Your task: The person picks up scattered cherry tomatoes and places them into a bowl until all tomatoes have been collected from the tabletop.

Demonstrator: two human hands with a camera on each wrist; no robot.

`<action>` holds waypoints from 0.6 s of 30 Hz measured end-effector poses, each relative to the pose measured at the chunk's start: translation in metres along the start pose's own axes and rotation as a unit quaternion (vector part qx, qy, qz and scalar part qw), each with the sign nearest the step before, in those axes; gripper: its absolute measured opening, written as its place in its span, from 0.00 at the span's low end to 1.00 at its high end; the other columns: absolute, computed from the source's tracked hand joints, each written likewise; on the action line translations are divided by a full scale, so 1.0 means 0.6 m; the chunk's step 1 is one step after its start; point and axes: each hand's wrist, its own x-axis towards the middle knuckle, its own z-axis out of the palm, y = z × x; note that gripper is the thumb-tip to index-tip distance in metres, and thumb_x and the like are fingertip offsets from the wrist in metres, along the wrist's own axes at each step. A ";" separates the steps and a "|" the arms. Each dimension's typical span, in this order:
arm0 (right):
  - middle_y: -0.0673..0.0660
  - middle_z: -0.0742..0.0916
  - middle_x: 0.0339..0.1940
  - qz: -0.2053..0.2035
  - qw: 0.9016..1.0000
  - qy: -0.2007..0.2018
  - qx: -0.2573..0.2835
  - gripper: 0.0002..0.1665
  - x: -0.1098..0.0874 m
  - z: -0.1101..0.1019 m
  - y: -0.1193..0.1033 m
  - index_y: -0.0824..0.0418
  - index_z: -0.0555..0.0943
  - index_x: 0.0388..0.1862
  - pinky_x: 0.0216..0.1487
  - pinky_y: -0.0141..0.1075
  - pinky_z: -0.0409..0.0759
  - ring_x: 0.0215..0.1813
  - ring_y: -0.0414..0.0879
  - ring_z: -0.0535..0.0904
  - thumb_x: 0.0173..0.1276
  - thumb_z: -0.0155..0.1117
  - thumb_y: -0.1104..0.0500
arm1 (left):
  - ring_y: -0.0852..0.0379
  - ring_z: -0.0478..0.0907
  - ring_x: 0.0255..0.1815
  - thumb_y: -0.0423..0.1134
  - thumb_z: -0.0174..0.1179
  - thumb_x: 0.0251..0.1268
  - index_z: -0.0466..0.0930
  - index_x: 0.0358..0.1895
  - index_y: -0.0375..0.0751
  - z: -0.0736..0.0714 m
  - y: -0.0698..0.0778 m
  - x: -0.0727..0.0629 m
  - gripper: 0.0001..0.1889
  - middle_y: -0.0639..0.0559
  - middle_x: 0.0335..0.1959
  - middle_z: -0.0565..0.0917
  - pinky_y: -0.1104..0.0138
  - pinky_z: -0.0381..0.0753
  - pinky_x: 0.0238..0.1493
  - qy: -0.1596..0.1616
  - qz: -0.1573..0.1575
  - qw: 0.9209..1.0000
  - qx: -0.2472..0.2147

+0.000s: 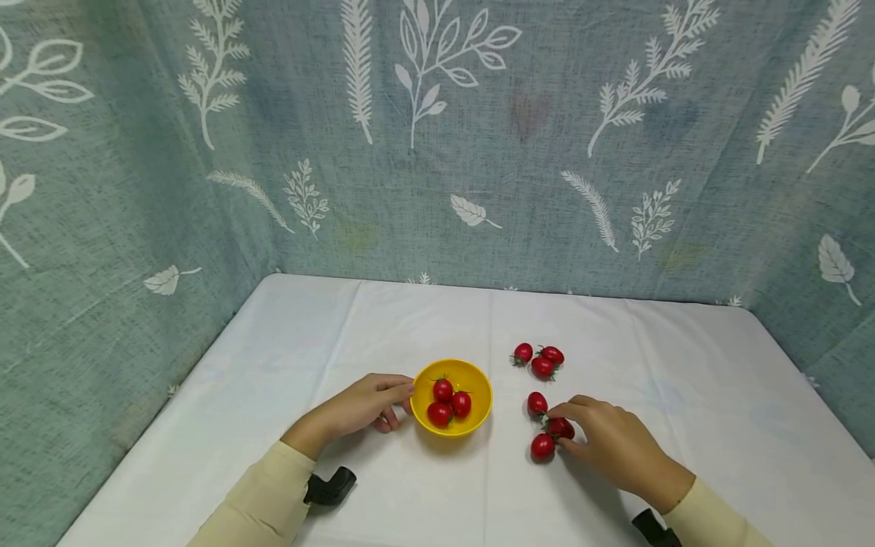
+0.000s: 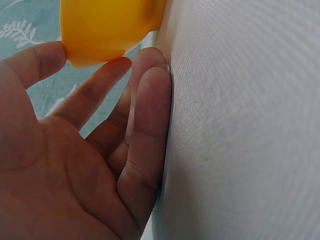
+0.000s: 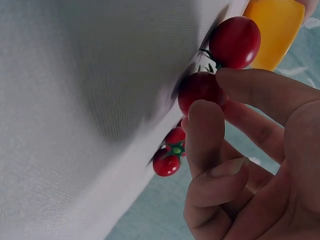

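Note:
A yellow bowl (image 1: 451, 431) stands on the white cloth with three red cherry tomatoes (image 1: 440, 414) inside. At its left side rests my left hand (image 1: 362, 406); in the left wrist view two fingertips (image 2: 52, 56) touch the bowl's outer wall, and the other fingers lie near the cloth. To the right of the bowl, my right hand (image 1: 611, 444) pinches a cherry tomato (image 3: 200, 90) between thumb and finger, low over the cloth. Two more tomatoes lie beside it, one behind (image 1: 537, 403) and one in front (image 1: 543, 447). Green leafy caps show on some.
Farther back, right of the bowl, three cherry tomatoes (image 1: 543, 368) sit in a small cluster. White cloth (image 1: 410, 501) covers the table. Grey-green leaf-patterned curtains (image 1: 437, 167) stand behind and at both sides. A black wrist mount (image 1: 330, 486) sticks out beside the left sleeve.

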 end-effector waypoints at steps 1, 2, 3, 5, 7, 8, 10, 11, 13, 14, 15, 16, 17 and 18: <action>0.45 0.87 0.43 0.001 1.000 -0.003 0.000 0.21 0.000 0.000 0.000 0.49 0.87 0.48 0.41 0.44 0.85 0.42 0.43 0.84 0.54 0.80 0.56 | 0.57 0.79 0.30 0.51 0.50 0.78 0.75 0.66 0.39 0.000 -0.001 0.000 0.24 0.47 0.42 0.83 0.68 0.82 0.35 0.000 0.000 1.000 0.000; 0.46 0.87 0.43 0.002 1.000 -0.006 0.000 0.21 0.001 0.000 0.000 0.49 0.87 0.48 0.42 0.44 0.85 0.43 0.44 0.84 0.54 0.80 0.57 | 0.57 0.79 0.30 0.51 0.50 0.78 0.75 0.65 0.39 0.000 -0.001 0.000 0.24 0.47 0.42 0.83 0.68 0.82 0.35 0.000 -0.002 1.000 -0.001; 0.46 0.87 0.44 0.003 1.000 -0.008 -0.001 0.20 0.001 0.000 0.001 0.50 0.87 0.48 0.42 0.45 0.85 0.43 0.44 0.84 0.54 0.80 0.57 | 0.57 0.79 0.30 0.51 0.50 0.77 0.75 0.65 0.39 0.000 -0.002 0.001 0.24 0.47 0.42 0.83 0.68 0.82 0.35 0.000 -0.002 1.000 -0.001; 0.46 0.87 0.44 0.004 1.000 -0.012 -0.001 0.20 0.002 0.001 0.001 0.50 0.87 0.47 0.43 0.45 0.85 0.44 0.44 0.84 0.54 0.80 0.58 | 0.57 0.79 0.30 0.52 0.50 0.78 0.75 0.66 0.39 0.000 -0.003 0.001 0.25 0.47 0.42 0.83 0.68 0.82 0.35 0.000 -0.002 1.000 0.000; 0.46 0.87 0.43 0.007 1.000 -0.016 0.000 0.20 0.003 0.001 0.002 0.50 0.87 0.47 0.44 0.46 0.85 0.44 0.44 0.84 0.54 0.80 0.59 | 0.57 0.79 0.30 0.52 0.50 0.77 0.75 0.65 0.39 0.000 -0.003 0.001 0.25 0.47 0.42 0.83 0.68 0.82 0.35 0.001 -0.002 1.000 0.000; 0.46 0.87 0.43 0.008 1.000 -0.018 0.001 0.20 0.004 0.002 0.002 0.50 0.87 0.47 0.44 0.46 0.85 0.44 0.44 0.84 0.54 0.80 0.59 | 0.57 0.79 0.30 0.52 0.50 0.78 0.75 0.66 0.39 0.000 -0.004 0.002 0.25 0.47 0.42 0.83 0.68 0.82 0.35 0.001 -0.002 1.000 0.002; 0.45 0.87 0.42 0.009 1.000 -0.022 0.002 0.20 0.005 0.002 0.003 0.50 0.87 0.47 0.44 0.46 0.85 0.43 0.43 0.84 0.54 0.80 0.59 | 0.57 0.79 0.30 0.52 0.50 0.77 0.75 0.66 0.39 0.000 -0.005 0.002 0.25 0.48 0.42 0.83 0.68 0.82 0.36 0.001 -0.002 1.000 0.003; 0.45 0.87 0.42 0.011 1.000 -0.024 0.003 0.20 0.006 0.003 0.003 0.50 0.87 0.47 0.43 0.46 0.85 0.43 0.43 0.83 0.54 0.80 0.59 | 0.56 0.79 0.30 0.52 0.50 0.77 0.75 0.65 0.39 0.001 -0.005 0.002 0.24 0.48 0.42 0.83 0.68 0.82 0.36 0.002 -0.003 1.000 0.002; 0.45 0.87 0.42 0.012 0.999 -0.029 0.004 0.20 0.007 0.003 0.004 0.50 0.87 0.47 0.43 0.46 0.85 0.43 0.43 0.83 0.54 0.80 0.59 | 0.57 0.79 0.30 0.52 0.50 0.77 0.75 0.66 0.39 0.001 -0.006 0.003 0.24 0.48 0.42 0.83 0.68 0.83 0.36 0.002 -0.002 1.000 0.003; 0.45 0.87 0.41 0.012 0.999 -0.030 0.005 0.20 0.007 0.003 0.005 0.50 0.87 0.47 0.43 0.46 0.85 0.42 0.43 0.83 0.54 0.80 0.59 | 0.57 0.79 0.30 0.52 0.50 0.77 0.75 0.66 0.39 0.001 -0.006 0.003 0.24 0.48 0.42 0.83 0.68 0.82 0.36 0.002 -0.002 1.000 0.003; 0.46 0.87 0.41 0.012 0.999 -0.032 0.005 0.20 0.008 0.002 0.006 0.50 0.87 0.47 0.43 0.46 0.85 0.42 0.43 0.83 0.53 0.80 0.59 | 0.56 0.79 0.30 0.52 0.50 0.77 0.75 0.65 0.40 0.001 -0.006 0.003 0.24 0.48 0.41 0.83 0.68 0.82 0.36 0.003 -0.002 1.000 0.002; 0.46 0.87 0.41 0.013 0.999 -0.033 0.005 0.20 0.008 0.002 0.006 0.50 0.87 0.47 0.42 0.46 0.85 0.42 0.43 0.83 0.53 0.80 0.59 | 0.56 0.79 0.30 0.52 0.50 0.77 0.75 0.66 0.40 0.001 -0.007 0.004 0.24 0.48 0.41 0.83 0.68 0.82 0.36 0.002 -0.002 1.000 0.002; 0.46 0.87 0.41 0.014 0.999 -0.033 0.004 0.21 0.008 0.001 0.007 0.50 0.87 0.47 0.43 0.47 0.85 0.42 0.43 0.83 0.53 0.80 0.58 | 0.57 0.79 0.30 0.52 0.50 0.77 0.75 0.66 0.39 0.001 -0.007 0.004 0.25 0.48 0.42 0.83 0.68 0.83 0.36 0.001 -0.001 1.000 0.003; 0.46 0.87 0.42 0.013 0.999 -0.033 0.003 0.21 0.007 0.000 0.008 0.50 0.87 0.47 0.42 0.47 0.85 0.42 0.44 0.83 0.53 0.80 0.58 | 0.57 0.79 0.30 0.52 0.50 0.77 0.75 0.66 0.39 0.001 -0.007 0.004 0.25 0.48 0.42 0.83 0.68 0.83 0.36 0.001 -0.001 1.000 0.003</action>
